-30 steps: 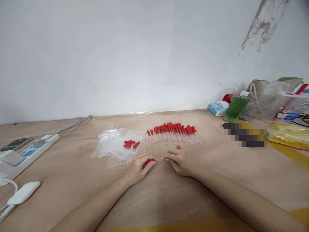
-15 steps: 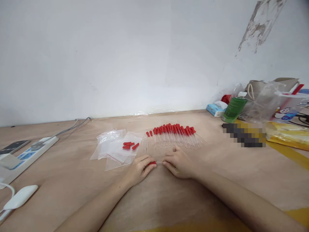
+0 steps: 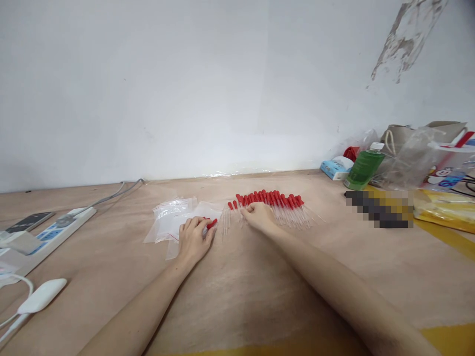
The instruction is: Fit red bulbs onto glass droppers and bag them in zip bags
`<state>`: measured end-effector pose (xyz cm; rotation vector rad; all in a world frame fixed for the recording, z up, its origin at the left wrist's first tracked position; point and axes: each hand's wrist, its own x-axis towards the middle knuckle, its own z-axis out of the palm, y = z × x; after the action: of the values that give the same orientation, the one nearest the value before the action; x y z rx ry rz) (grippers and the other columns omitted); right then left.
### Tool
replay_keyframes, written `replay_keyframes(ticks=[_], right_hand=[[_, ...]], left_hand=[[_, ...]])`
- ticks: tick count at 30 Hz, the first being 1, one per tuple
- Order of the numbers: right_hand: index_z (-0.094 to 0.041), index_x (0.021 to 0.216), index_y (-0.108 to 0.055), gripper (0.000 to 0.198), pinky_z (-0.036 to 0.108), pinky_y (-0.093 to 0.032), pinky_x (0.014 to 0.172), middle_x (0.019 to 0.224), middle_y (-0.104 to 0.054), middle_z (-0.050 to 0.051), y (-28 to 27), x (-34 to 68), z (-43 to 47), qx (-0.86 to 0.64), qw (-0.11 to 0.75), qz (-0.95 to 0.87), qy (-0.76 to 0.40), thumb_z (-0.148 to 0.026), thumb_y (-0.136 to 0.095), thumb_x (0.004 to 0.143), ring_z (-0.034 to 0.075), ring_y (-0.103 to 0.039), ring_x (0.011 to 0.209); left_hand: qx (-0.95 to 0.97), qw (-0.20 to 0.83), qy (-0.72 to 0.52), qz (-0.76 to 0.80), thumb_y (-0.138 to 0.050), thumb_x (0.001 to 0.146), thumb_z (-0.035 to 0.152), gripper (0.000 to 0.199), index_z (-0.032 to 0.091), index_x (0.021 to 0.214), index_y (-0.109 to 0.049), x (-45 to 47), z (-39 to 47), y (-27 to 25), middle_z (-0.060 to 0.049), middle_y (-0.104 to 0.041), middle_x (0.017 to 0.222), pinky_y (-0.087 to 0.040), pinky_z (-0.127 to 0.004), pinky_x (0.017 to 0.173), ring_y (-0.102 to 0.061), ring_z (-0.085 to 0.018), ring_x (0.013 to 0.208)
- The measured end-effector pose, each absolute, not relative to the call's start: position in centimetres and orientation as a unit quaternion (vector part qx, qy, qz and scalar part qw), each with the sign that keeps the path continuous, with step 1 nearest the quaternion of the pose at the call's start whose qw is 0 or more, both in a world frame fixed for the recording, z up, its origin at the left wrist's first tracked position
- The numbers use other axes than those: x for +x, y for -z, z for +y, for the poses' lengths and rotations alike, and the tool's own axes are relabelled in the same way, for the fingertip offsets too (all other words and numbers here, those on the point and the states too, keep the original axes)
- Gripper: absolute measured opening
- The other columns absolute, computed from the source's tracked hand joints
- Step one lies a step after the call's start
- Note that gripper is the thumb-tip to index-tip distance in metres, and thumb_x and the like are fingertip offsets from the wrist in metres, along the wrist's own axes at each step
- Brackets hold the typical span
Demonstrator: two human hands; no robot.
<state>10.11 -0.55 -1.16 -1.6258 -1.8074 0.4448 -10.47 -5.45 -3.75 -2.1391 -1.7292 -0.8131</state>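
Observation:
My left hand [image 3: 195, 240] rests over the clear zip bags [image 3: 170, 225], fingers apart and bent down among the red rubber bulbs [image 3: 212, 224]. One bulb shows between thumb and forefinger; the hand hides most of the others. At the left part of a row of glass droppers with red bulbs [image 3: 282, 200], my right hand [image 3: 259, 216] pinches a thin glass dropper [image 3: 242, 217] between thumb and forefinger. Several bare glass tubes [image 3: 225, 222] lie between the two hands.
On the left are a power strip [image 3: 70, 225], a phone [image 3: 31, 222] and a white cable plug [image 3: 43, 295]. A green bottle [image 3: 365, 169], a blue tissue pack [image 3: 334, 169], plastic bags [image 3: 404, 158] and a cup [image 3: 445, 163] stand at right. The wall closes the back.
My left hand has let go of the red bulb on the dropper and moved left to the loose bulbs. My right hand has moved forward to the dropper row. The view has shifted slightly.

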Motion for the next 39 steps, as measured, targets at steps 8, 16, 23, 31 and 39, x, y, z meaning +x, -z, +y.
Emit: replay_keyframes(ticks=[8, 16, 23, 31, 39], right_hand=[[-0.018, 0.054, -0.058, 0.032, 0.036, -0.029, 0.078, 0.065, -0.064, 0.006, 2.5, 8.1, 1.1, -0.676, 0.248, -0.689, -0.087, -0.039, -0.049, 0.075, 0.020, -0.059, 0.070], [-0.019, 0.066, -0.059, 0.034, 0.039, -0.024, 0.080, 0.069, -0.065, 0.004, 2.6, 6.0, -1.8, -0.589, 0.260, -0.765, -0.027, -0.046, -0.043, 0.079, 0.018, -0.057, 0.069], [-0.015, 0.085, -0.060, 0.027, 0.043, -0.024, 0.082, 0.076, -0.066, 0.009, 3.4, 3.1, -4.3, -0.568, 0.228, -0.790, -0.027, -0.035, -0.043, 0.080, 0.021, -0.058, 0.072], [-0.011, 0.085, -0.061, 0.027, 0.041, -0.028, 0.078, 0.088, -0.063, 0.015, 2.9, 3.7, -6.1, -0.562, 0.195, -0.804, 0.002, -0.028, -0.040, 0.084, 0.025, -0.055, 0.083], [-0.016, 0.080, -0.052, 0.015, 0.034, -0.032, 0.077, 0.082, -0.059, 0.006, 4.0, 11.6, -7.4, -0.461, 0.282, -0.841, 0.010, -0.018, -0.038, 0.086, 0.016, -0.051, 0.075]], left_hand=[[-0.737, 0.129, 0.249, -0.615, -0.049, 0.080, 0.030, 0.027, 0.021, 0.103, -0.059, -10.6, -5.2, 4.0, -0.006, -0.060, 0.096, -0.034, -0.034, 0.078, -0.052, -0.022, 0.092], [-0.711, 0.144, 0.222, -0.651, -0.048, 0.080, 0.030, 0.019, 0.021, 0.089, -0.062, -10.1, -5.0, 3.6, -0.005, -0.062, 0.089, -0.032, -0.034, 0.072, -0.054, -0.023, 0.087], [-0.695, 0.157, 0.216, -0.668, -0.046, 0.079, 0.026, 0.016, 0.019, 0.088, -0.057, -9.9, -5.4, 3.3, -0.006, -0.064, 0.088, -0.032, -0.035, 0.072, -0.056, -0.024, 0.085], [-0.693, 0.148, 0.318, -0.630, -0.044, 0.082, 0.026, 0.021, 0.016, 0.098, -0.052, -10.1, -6.0, 2.9, -0.006, -0.065, 0.081, -0.036, -0.039, 0.077, -0.059, -0.023, 0.078], [-0.760, 0.001, 0.407, -0.507, -0.045, 0.083, 0.024, 0.017, 0.019, 0.092, -0.059, -7.9, -7.3, 3.1, -0.004, -0.057, 0.087, -0.045, -0.028, 0.071, -0.056, -0.016, 0.079]])
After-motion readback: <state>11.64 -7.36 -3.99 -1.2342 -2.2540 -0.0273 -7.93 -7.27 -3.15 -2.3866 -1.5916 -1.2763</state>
